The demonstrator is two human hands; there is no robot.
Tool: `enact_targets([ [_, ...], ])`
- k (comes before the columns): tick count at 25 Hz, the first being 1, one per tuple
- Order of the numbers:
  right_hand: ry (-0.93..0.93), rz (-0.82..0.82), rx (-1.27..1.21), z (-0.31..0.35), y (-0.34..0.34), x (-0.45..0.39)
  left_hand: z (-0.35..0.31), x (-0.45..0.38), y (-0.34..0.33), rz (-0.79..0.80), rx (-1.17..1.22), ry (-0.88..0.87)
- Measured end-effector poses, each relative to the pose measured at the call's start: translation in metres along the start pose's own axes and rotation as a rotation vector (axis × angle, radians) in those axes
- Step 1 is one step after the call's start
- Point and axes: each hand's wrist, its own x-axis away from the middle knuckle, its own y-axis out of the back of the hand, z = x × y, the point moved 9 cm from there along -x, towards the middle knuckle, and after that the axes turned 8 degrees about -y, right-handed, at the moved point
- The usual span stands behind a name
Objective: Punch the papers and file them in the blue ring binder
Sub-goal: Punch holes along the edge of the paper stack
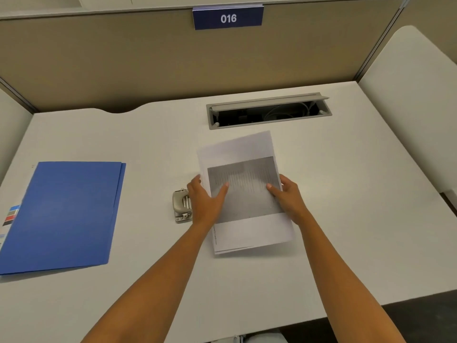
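Note:
A small stack of white papers (243, 194) with a grey printed block lies in the middle of the desk, held between both hands. My left hand (206, 201) grips its left edge, thumb on top. My right hand (288, 199) grips its right edge, thumb on the print. A silver hole punch (181, 205) sits on the desk just left of my left hand, partly hidden by it. The blue ring binder (64, 216) lies shut and flat at the left of the desk.
An open grey cable tray (269, 110) is sunk into the white desk (346, 206) behind the papers. A beige partition with a blue "016" sign (228, 18) closes the back. White side panels stand left and right.

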Motion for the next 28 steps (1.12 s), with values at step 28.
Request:
enact_targets([
  [28,0.189,-0.066,-0.269,0.064,0.013,0.021,-0.072,-0.024,-0.006,0.289,0.522,-0.075],
])
